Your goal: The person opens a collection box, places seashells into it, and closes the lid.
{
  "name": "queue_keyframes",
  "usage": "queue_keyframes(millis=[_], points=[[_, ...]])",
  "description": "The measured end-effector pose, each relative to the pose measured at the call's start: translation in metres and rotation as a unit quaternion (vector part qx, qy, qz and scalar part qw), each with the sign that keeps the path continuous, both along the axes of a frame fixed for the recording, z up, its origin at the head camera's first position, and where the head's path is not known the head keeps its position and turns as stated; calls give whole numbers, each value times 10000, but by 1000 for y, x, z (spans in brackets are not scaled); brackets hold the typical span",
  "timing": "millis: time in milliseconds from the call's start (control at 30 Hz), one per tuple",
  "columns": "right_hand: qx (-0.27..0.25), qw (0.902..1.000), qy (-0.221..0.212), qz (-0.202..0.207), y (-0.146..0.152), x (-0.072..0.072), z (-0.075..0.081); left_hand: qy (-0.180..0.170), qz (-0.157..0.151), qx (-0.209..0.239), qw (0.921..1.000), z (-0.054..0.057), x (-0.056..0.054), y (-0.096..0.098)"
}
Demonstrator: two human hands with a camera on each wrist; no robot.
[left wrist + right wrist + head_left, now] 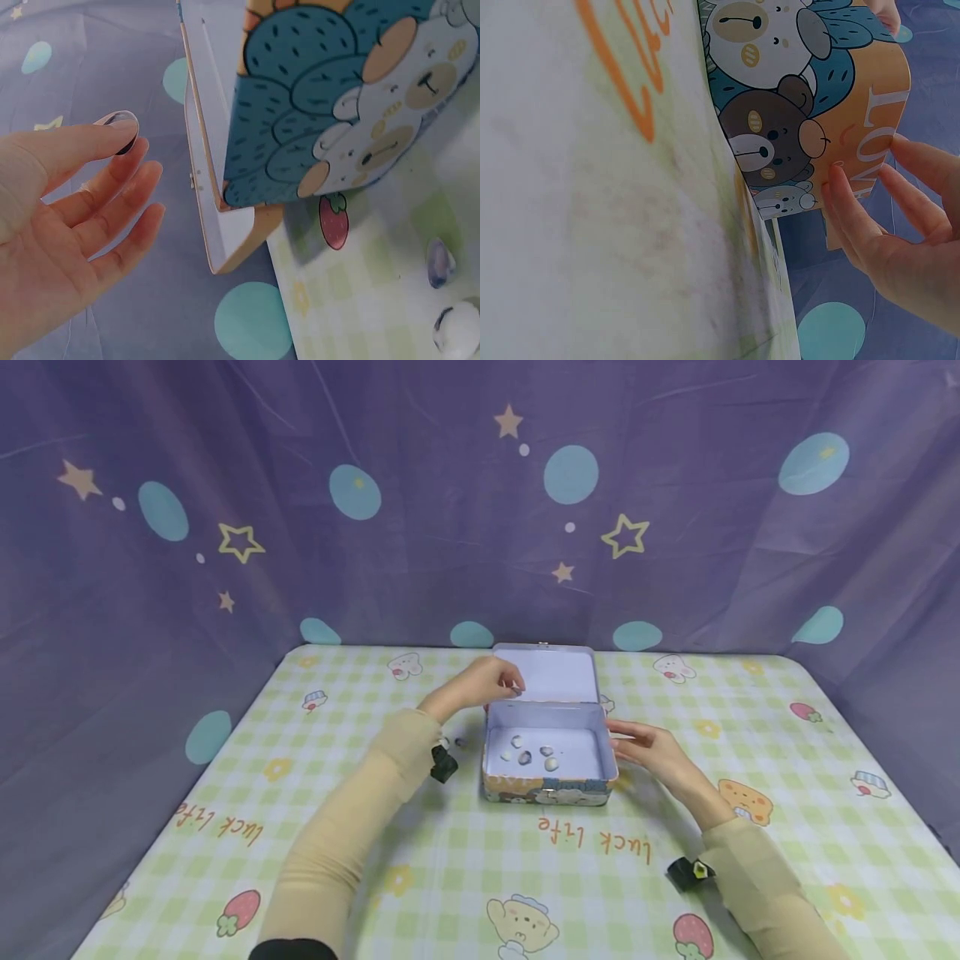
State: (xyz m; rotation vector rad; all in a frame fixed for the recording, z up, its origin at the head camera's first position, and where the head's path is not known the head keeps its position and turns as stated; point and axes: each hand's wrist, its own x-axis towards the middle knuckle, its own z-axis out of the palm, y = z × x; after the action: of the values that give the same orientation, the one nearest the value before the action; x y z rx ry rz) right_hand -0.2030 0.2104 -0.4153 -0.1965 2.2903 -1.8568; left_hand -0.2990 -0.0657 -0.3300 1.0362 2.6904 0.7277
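Checked tablecloth (pixel 600 893): open tin box (pixel 549 792), pale inside, animal-printed outside.

Box: on counter (pixel 600 906), toward its far side; box (pixel 573 796) opening faces up.
Lid: behind box, joined along rear edge; lid (pixel 555 672) tilted back.
Stones inside: five stones (pixel 551 764) on box floor, left to middle, spaced apart.
Loose stones: two, on counter left of box; loose stones (pixel 459 742) near each other, below left forearm side.
Left hand: left hand (pixel 483 683) above box's rear left corner, in front of lid.
Held stone: between left thumb and index finger; held stone (pixel 128 143).
Right hand: right hand (pixel 648 747) beside box, fingertips on its right wall.
Curtain: behind counter and along both sides; curtain (pixel 450 560).
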Motion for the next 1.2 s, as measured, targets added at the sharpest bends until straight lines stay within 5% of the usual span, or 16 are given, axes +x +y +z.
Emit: queue_keyframes(millis=[700,1200], points=[[3,10000,13,6,1,-1,-2,54,-438,-477,9979,-9,1,23],[6,10000,45,15,1,-2,-3,-58,-404,-687,9968,-17,5,27]])
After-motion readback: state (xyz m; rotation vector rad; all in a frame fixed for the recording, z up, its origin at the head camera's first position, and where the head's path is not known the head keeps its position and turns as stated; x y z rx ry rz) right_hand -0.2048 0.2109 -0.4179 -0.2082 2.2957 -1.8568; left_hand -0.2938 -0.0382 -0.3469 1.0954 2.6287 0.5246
